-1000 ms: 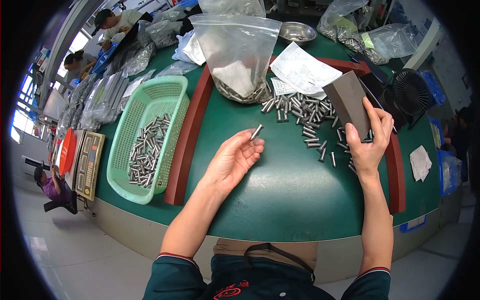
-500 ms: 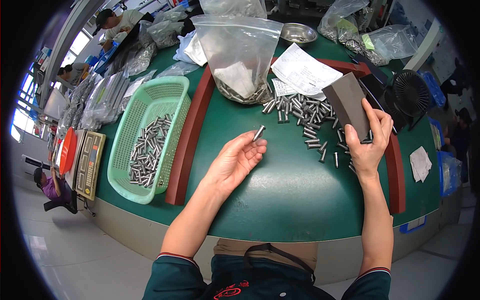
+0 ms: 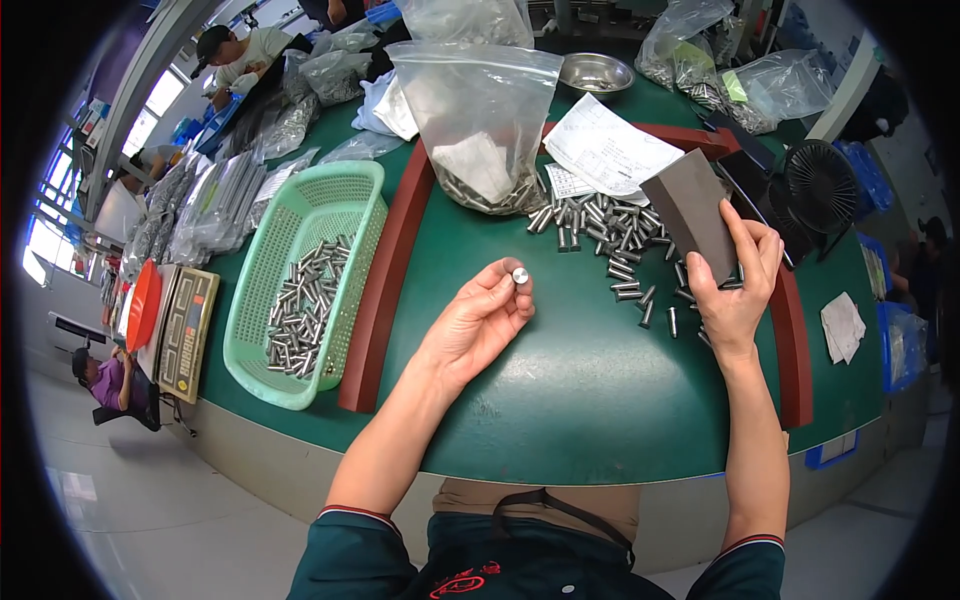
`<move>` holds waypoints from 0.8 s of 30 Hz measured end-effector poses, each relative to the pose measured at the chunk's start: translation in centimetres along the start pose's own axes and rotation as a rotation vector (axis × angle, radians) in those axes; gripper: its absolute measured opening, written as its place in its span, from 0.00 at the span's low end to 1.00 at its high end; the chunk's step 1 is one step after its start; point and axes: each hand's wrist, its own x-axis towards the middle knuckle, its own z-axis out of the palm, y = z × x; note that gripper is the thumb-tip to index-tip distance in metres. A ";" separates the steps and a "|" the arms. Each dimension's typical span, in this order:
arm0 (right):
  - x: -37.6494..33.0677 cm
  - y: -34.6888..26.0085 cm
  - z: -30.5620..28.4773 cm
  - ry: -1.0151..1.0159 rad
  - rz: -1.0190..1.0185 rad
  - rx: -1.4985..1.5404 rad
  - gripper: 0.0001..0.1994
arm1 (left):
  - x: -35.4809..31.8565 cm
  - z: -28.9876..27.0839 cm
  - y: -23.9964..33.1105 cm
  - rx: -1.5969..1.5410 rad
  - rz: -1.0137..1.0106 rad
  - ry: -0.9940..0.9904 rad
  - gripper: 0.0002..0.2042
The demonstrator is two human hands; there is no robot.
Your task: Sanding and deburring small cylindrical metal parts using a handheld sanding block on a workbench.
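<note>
The green desk (image 3: 560, 400) was in front of me. A green basket (image 3: 345, 205) with pins sat on my left. My right hand (image 3: 735, 290) held a dark block (image 3: 690, 215) above loose pins (image 3: 615, 235). My left hand (image 3: 480, 320) pinched one small metal pin (image 3: 519, 275) over the desk.

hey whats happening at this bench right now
A person at a green table holds one small metal pin in the fingertips of the left hand, its round end facing up. The right hand grips a dark grey block standing over a loose pile of pins. To the left, a green basket holds more pins, and a clear plastic bag of them stands behind.
</note>
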 end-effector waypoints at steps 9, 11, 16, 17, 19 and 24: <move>-0.3 -1.1 0.0 -0.038 0.015 0.037 0.28 | -0.1 0.0 -0.1 0.015 -0.015 0.000 0.06; -0.6 -1.9 0.4 -0.047 -0.035 0.048 0.31 | -0.1 0.3 -0.1 0.060 -0.002 0.042 0.06; -2.2 -7.7 1.0 -0.215 -0.219 0.336 0.35 | 0.1 1.4 -1.3 0.019 0.001 0.137 0.15; -2.6 -8.6 1.0 -0.228 -0.249 0.390 0.34 | -0.8 0.4 -0.6 -0.062 -0.112 0.154 0.18; -2.1 -8.7 1.8 -0.175 -0.211 0.369 0.33 | -0.3 -0.4 -1.4 -0.044 -0.090 -0.014 0.16; -1.6 -6.6 2.2 -0.068 -0.146 0.275 0.35 | 0.1 0.1 -2.0 -0.018 -0.055 -0.090 0.13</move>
